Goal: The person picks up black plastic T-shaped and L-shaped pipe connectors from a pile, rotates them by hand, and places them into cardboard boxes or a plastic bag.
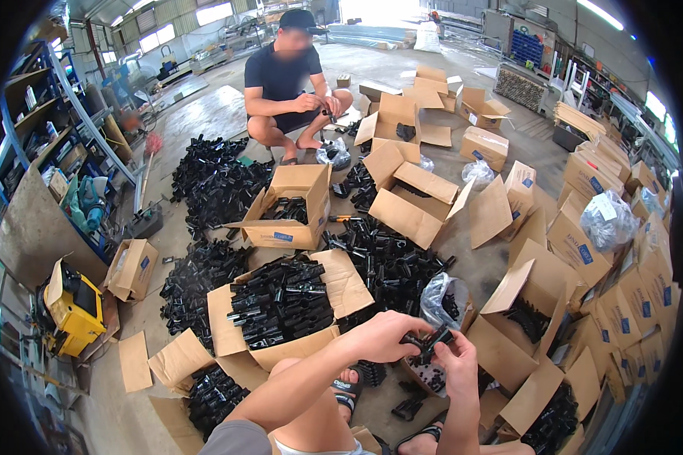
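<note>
In front of my knees, both hands hold a short black tube-like fitting; its exact kind is hard to make out. My left hand reaches across from the left, fingers closed at one end of the fitting. My right hand grips the other end between thumb and fingers. Just beneath sits a small container with tiny black pieces in it, partly hidden by my hands. A clear plastic bag with black pieces lies beyond it. To the left, an open carton is heaped with black fittings.
Piles of black fittings cover the floor ahead. Another person squats beyond an open carton, handling a black piece. Open cartons and stacked boxes crowd my right. A yellow machine stands at left near shelves.
</note>
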`<action>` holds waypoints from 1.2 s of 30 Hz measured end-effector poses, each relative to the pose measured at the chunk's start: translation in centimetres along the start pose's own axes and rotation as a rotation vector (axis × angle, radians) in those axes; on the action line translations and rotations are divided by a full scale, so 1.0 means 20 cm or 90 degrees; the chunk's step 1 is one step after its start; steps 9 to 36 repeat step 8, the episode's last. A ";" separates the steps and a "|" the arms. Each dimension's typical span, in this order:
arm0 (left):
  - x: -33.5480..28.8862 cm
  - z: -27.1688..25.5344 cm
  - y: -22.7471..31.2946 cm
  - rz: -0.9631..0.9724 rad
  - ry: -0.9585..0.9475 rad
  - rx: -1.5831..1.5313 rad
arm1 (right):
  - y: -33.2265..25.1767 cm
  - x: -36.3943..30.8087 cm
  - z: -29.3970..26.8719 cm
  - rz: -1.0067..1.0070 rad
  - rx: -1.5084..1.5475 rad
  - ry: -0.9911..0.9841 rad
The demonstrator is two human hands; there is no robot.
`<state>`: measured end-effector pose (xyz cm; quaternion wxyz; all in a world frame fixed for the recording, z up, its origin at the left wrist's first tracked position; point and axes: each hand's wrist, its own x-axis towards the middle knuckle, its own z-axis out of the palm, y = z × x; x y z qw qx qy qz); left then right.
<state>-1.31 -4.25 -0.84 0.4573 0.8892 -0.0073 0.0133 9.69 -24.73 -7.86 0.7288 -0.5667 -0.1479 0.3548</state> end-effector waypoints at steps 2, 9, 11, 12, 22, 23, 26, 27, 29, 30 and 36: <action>0.00 0.03 -0.04 -0.001 0.104 -0.096 | 0.02 0.02 0.03 -0.025 0.093 0.036; 0.10 0.14 -0.01 -0.146 0.222 -0.611 | -0.03 0.06 0.16 -0.100 0.260 0.122; 0.10 0.14 -0.01 -0.146 0.222 -0.611 | -0.03 0.06 0.16 -0.100 0.260 0.122; 0.10 0.14 -0.01 -0.146 0.222 -0.611 | -0.03 0.06 0.16 -0.100 0.260 0.122; 0.10 0.14 -0.01 -0.146 0.222 -0.611 | -0.03 0.06 0.16 -0.100 0.260 0.122; 0.10 0.14 -0.01 -0.146 0.222 -0.611 | -0.03 0.06 0.16 -0.100 0.260 0.122; 0.10 0.14 -0.01 -0.146 0.222 -0.611 | -0.03 0.06 0.16 -0.100 0.260 0.122; 0.10 0.14 -0.01 -0.146 0.222 -0.611 | -0.03 0.06 0.16 -0.100 0.260 0.122; 0.10 0.14 -0.01 -0.146 0.222 -0.611 | -0.03 0.06 0.16 -0.100 0.260 0.122; 0.10 0.14 -0.01 -0.146 0.222 -0.611 | -0.03 0.06 0.16 -0.100 0.260 0.122; 0.10 0.14 -0.01 -0.146 0.222 -0.611 | -0.03 0.06 0.16 -0.100 0.260 0.122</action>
